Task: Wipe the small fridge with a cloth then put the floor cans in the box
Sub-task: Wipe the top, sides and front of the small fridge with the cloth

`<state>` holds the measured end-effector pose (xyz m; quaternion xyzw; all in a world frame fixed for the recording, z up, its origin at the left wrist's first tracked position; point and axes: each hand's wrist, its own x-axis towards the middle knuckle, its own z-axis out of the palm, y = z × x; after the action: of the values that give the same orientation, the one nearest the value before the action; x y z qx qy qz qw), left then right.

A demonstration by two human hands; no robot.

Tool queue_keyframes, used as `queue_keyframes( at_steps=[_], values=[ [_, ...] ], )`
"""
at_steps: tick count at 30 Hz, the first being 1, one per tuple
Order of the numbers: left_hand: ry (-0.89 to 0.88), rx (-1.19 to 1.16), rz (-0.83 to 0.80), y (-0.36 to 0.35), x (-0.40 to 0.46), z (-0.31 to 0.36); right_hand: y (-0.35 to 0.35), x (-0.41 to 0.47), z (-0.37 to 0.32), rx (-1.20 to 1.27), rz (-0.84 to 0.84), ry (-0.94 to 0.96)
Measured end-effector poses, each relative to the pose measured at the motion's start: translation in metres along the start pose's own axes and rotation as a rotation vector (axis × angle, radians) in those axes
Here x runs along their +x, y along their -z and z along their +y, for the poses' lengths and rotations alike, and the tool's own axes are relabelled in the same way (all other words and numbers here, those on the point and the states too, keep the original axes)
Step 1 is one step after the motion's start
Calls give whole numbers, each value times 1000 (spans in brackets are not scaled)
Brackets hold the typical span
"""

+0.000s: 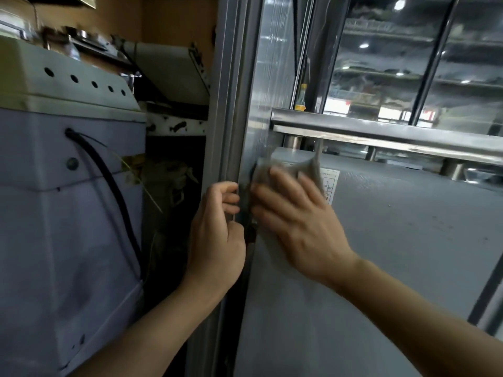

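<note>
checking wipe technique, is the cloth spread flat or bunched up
Bunched: the cloth rises in crumpled peaks above the right hand pressing it on the fridge.

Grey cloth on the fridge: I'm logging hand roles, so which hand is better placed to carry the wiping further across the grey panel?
The right hand. Its spread fingers already press the crumpled grey cloth flat against the grey fridge panel, while the left hand grips the panel's edge.

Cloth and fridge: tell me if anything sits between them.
Nothing visible does. The right hand presses the grey cloth flat against the fridge surface near its left edge, which the left hand grips.
</note>
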<state>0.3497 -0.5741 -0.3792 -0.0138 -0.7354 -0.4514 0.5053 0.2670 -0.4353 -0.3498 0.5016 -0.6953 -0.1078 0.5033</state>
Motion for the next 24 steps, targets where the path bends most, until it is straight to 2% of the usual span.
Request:
queue_keyframes(
  at_steps=[4,6,13,15,17,18,21,24],
  values=[
    [6,72,-70,7,-9,1,-27,-74,-55,18,-260,300],
    [-4,88,-131,7,-11,2,-32,-91,-56,8,-286,310],
    [61,46,-190,-19,-5,12,14,-40,25,-72,54,-31],
    [54,50,-185,-28,-7,14,24,-30,46,-58,144,-204],
    [54,68,-184,-35,-10,15,23,-32,50,-67,212,-372],
    [56,90,-182,-38,-12,16,19,-39,46,-83,226,-391],
    [62,152,-193,-41,-16,19,-3,-82,17,-63,166,-262],
    [80,184,-220,-44,-20,27,-14,-133,-13,-89,-64,-31]
  ],
)
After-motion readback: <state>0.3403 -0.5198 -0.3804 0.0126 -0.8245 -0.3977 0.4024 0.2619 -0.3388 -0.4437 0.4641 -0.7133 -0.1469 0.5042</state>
